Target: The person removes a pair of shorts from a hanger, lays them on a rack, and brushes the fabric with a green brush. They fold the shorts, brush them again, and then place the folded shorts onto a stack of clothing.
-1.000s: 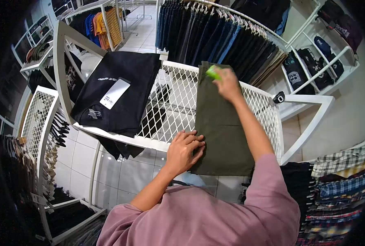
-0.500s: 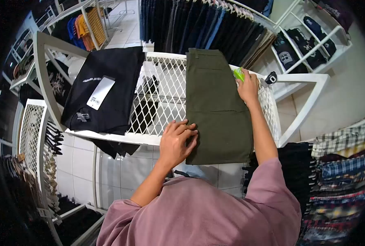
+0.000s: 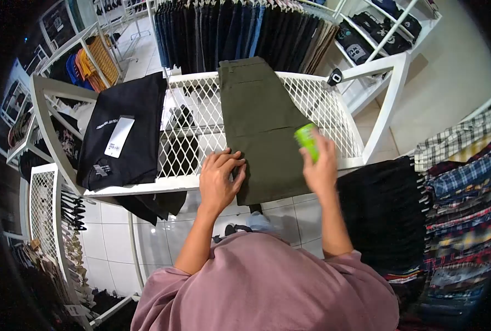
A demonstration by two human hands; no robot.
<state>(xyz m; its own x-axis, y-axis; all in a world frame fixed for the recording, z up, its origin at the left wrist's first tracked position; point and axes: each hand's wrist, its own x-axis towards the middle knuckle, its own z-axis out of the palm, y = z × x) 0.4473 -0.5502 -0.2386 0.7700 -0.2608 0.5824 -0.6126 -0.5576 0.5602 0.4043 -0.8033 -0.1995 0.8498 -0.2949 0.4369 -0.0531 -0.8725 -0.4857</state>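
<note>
Go lightly over the near hem (image 3: 273, 194), overhanging the white mesh rack (image 3: 184, 183). Steady the olive garment (image 3: 262, 118) at its left edge with the left hand (image 3: 219, 179), part open, fingers bent. Grip the green item (image 3: 307, 142) in the closed right hand (image 3: 321, 168), near the right edge; stroke flat and evenly. Press more firmly farther off, toward the waistband (image 3: 242, 64), over the mesh.
</note>
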